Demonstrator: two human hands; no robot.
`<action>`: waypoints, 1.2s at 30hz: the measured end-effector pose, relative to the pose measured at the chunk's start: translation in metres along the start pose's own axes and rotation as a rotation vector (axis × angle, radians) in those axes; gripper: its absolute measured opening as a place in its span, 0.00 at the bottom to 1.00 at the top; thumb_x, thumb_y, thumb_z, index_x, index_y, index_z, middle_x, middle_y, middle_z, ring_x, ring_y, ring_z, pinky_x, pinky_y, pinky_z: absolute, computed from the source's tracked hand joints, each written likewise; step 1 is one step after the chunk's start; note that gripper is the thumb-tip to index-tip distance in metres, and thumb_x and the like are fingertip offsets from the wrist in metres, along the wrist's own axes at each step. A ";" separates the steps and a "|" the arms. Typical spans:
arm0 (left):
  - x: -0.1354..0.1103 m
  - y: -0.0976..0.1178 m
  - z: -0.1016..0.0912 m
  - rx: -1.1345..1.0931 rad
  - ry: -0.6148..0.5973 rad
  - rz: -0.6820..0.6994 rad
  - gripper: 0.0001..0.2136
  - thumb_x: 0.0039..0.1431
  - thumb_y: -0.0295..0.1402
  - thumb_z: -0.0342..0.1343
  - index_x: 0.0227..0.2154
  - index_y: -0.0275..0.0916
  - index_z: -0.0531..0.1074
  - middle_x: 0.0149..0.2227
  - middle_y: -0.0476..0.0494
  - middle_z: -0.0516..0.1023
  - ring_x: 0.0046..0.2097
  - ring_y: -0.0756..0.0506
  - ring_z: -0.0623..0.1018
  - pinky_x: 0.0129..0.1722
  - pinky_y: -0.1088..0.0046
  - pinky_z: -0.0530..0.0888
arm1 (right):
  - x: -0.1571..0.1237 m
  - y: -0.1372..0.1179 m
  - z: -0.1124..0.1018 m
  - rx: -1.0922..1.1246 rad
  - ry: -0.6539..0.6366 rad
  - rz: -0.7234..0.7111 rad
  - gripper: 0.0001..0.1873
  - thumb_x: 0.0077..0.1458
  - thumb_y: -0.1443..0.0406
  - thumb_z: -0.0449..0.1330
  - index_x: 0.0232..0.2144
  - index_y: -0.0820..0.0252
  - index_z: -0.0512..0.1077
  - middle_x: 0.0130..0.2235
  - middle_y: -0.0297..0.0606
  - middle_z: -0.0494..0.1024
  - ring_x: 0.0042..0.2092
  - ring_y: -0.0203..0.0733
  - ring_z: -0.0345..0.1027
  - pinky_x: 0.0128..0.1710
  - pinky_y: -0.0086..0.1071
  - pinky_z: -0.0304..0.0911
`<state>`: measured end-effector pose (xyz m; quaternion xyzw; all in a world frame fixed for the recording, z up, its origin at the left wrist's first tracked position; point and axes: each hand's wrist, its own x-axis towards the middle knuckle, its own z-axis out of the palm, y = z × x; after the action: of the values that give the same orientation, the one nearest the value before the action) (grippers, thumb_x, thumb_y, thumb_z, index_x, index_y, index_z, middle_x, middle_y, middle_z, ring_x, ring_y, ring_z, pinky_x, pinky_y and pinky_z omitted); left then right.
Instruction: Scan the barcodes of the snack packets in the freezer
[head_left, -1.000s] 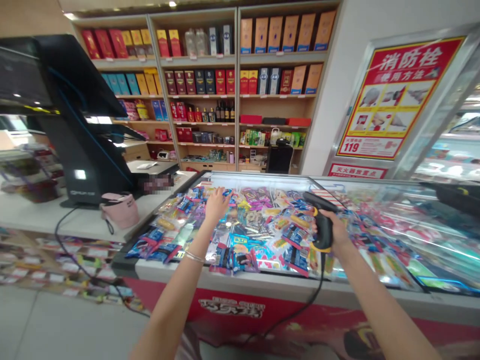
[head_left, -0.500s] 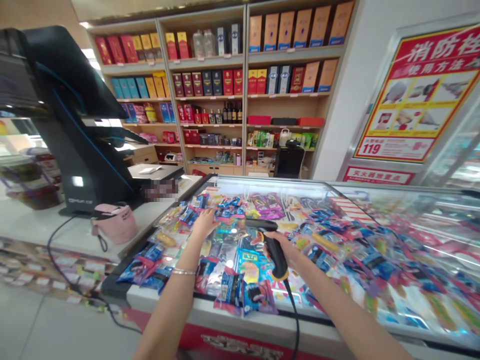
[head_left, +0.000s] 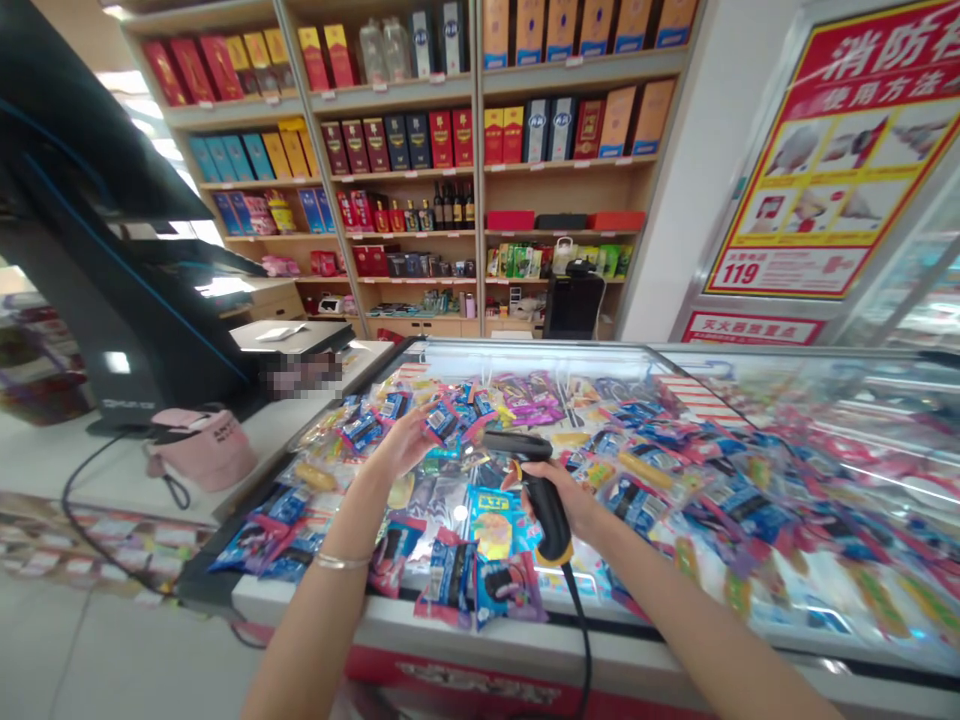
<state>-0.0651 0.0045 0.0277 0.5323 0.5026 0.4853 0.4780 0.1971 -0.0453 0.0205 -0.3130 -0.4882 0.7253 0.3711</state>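
Observation:
My right hand [head_left: 566, 495] is wrapped round the grip of a black and yellow barcode scanner [head_left: 550, 515]. The scanner's head points left, and its cable hangs down over the freezer's front edge. Left of it, my left hand [head_left: 405, 447], with a bangle at the wrist, pinches the left edge of a small blue and pink snack packet [head_left: 442, 420]. That packet is tilted, its printed side facing up towards me. Similar packets [head_left: 448, 580] lie on the glass top of a chest freezer [head_left: 427, 627], along with a larger light-blue packet [head_left: 493, 525].
On the left counter stand a black checkout terminal [head_left: 127, 290] and a pink pouch [head_left: 204, 455] with a strap. Shelves of boxed goods [head_left: 386, 147] line the back wall. Many more packets [head_left: 750, 500] spread across the right side, some seemingly beneath the glass.
My left hand has turned and shifted slightly left and down, now with a packet raised at its fingertips. The scanner stays in my right hand, almost unmoved. The camera view has shifted a little.

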 end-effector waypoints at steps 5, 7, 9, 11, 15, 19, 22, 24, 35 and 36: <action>-0.008 0.006 0.011 -0.044 -0.173 -0.034 0.24 0.62 0.43 0.39 0.53 0.34 0.69 0.38 0.36 0.79 0.40 0.42 0.78 0.39 0.64 0.74 | -0.002 0.000 0.001 -0.027 -0.034 -0.055 0.15 0.46 0.56 0.61 0.32 0.61 0.69 0.19 0.33 0.72 0.17 0.35 0.64 0.17 0.27 0.60; -0.007 -0.001 0.014 0.022 -0.180 -0.005 0.23 0.58 0.42 0.49 0.54 0.37 0.68 0.40 0.39 0.79 0.42 0.43 0.77 0.42 0.66 0.72 | -0.002 0.001 0.001 -0.036 -0.054 -0.067 0.16 0.46 0.56 0.61 0.33 0.62 0.69 0.22 0.35 0.75 0.18 0.34 0.65 0.17 0.28 0.61; -0.004 -0.010 0.016 0.081 -0.167 0.034 0.26 0.51 0.39 0.58 0.54 0.39 0.68 0.42 0.41 0.79 0.44 0.44 0.76 0.46 0.67 0.70 | -0.001 0.003 0.001 -0.026 -0.068 -0.084 0.17 0.45 0.56 0.62 0.34 0.61 0.68 0.27 0.37 0.77 0.18 0.34 0.65 0.17 0.28 0.62; 0.001 -0.019 0.018 0.109 -0.158 0.069 0.27 0.47 0.38 0.61 0.52 0.38 0.69 0.43 0.42 0.78 0.45 0.44 0.76 0.48 0.68 0.69 | 0.000 0.005 0.001 -0.005 -0.067 -0.085 0.18 0.44 0.55 0.63 0.34 0.61 0.68 0.29 0.38 0.78 0.18 0.34 0.66 0.17 0.28 0.62; 0.007 -0.024 0.020 0.224 -0.155 0.185 0.25 0.48 0.41 0.59 0.49 0.36 0.72 0.40 0.43 0.79 0.43 0.44 0.76 0.47 0.67 0.70 | 0.003 0.010 -0.002 0.036 -0.014 0.012 0.16 0.45 0.54 0.60 0.29 0.61 0.68 0.19 0.34 0.73 0.17 0.35 0.64 0.18 0.28 0.60; 0.005 -0.017 0.019 0.543 -0.107 0.289 0.23 0.51 0.40 0.56 0.49 0.36 0.72 0.30 0.48 0.77 0.35 0.46 0.74 0.40 0.69 0.71 | 0.007 0.012 -0.006 0.145 -0.009 0.126 0.18 0.46 0.52 0.56 0.25 0.63 0.70 0.15 0.34 0.69 0.17 0.33 0.61 0.20 0.26 0.58; 0.002 -0.014 0.020 0.635 -0.100 0.328 0.22 0.53 0.39 0.54 0.50 0.36 0.72 0.30 0.48 0.76 0.33 0.47 0.74 0.37 0.72 0.72 | 0.008 0.012 -0.007 0.208 -0.024 0.118 0.18 0.46 0.53 0.55 0.25 0.63 0.71 0.15 0.33 0.68 0.17 0.32 0.59 0.19 0.26 0.56; 0.001 -0.014 0.023 0.675 -0.076 0.354 0.21 0.54 0.38 0.53 0.50 0.37 0.72 0.31 0.47 0.77 0.33 0.47 0.74 0.35 0.74 0.72 | 0.008 0.012 -0.006 0.214 -0.020 0.113 0.17 0.46 0.53 0.55 0.25 0.63 0.72 0.14 0.33 0.67 0.17 0.32 0.58 0.18 0.25 0.55; -0.001 -0.013 0.027 0.804 0.003 0.434 0.20 0.52 0.35 0.53 0.48 0.37 0.74 0.36 0.44 0.80 0.34 0.46 0.76 0.31 0.76 0.72 | 0.010 0.016 -0.007 0.212 0.023 0.126 0.18 0.45 0.53 0.53 0.23 0.64 0.70 0.14 0.33 0.67 0.16 0.32 0.57 0.18 0.26 0.53; 0.000 -0.014 0.027 0.799 0.009 0.429 0.20 0.52 0.35 0.53 0.47 0.37 0.74 0.36 0.44 0.80 0.34 0.46 0.77 0.31 0.76 0.72 | 0.010 0.016 -0.007 0.215 0.022 0.129 0.18 0.45 0.53 0.53 0.22 0.63 0.70 0.14 0.33 0.67 0.16 0.32 0.57 0.18 0.26 0.52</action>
<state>-0.0388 0.0041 0.0115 0.7653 0.5307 0.3435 0.1214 0.1936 -0.0375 0.0027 -0.3099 -0.3823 0.7924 0.3605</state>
